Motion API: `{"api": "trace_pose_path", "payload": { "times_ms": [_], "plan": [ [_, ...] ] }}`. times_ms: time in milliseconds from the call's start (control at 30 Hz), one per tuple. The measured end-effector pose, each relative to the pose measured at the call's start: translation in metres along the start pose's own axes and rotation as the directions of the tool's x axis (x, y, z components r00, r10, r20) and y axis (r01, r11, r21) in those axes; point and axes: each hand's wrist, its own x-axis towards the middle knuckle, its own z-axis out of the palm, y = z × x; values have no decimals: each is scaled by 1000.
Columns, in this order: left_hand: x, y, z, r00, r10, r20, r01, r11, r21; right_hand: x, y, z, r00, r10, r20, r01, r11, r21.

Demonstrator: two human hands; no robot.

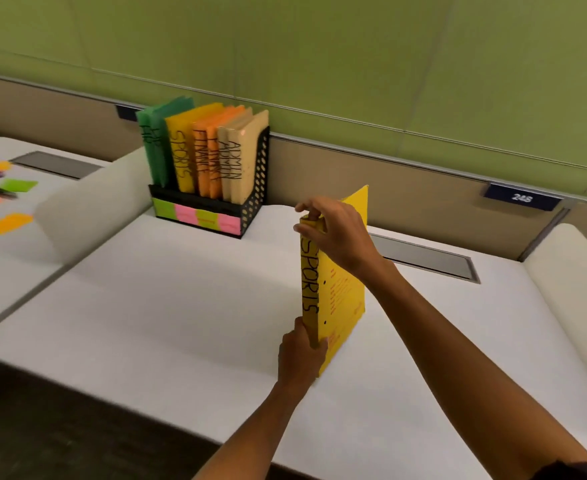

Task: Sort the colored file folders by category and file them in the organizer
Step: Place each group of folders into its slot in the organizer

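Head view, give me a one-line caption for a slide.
Both hands, left hand low and right hand on top, hold a yellow SPORTS folder upright on the desk, organizer behind.

I see a yellow folder [340, 292] marked SPORTS down its spine standing upright on the white desk, spine toward me, well apart from the black organizer [250, 199]. That organizer sits at the back of the desk against the partition, a perforated rack with green and pink labels along its front lip. In it, standing on end from left to right, I make out green folders [157, 147], another yellow SPORTS folder [181, 157], orange FINANCE folders [209, 157] and tan ADMIN folders [240, 161].
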Motion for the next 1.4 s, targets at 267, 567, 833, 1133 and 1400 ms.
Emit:
{"api": "trace_pose_path", "payload": {
  "times_ms": [267, 567, 833, 1133, 1400],
  "plan": [
    [37, -60, -84, 971, -56, -231, 55, 998, -11, 50, -75, 66, 992, -99, 79, 98, 995, 20],
    [104, -109, -155, 918, -79, -390, 96, 995, 23, 136, -110, 133, 928, -171, 331, 204, 976, -70],
    [173, -149, -214, 916, 38, -399, -25, 999, 37, 224, -110, 180, 880, -281, 384, 278, 958, 64],
    [230, -200, -244, 995, 48, -91, -47, 999, 14, 280, -93, 192, 854, -355, 379, 312, 934, 172],
    [279, -215, -243, 991, 70, -113, -67, 997, 27, 330, -81, 175, 881, -319, 350, 279, 946, 163]
  ]
}}
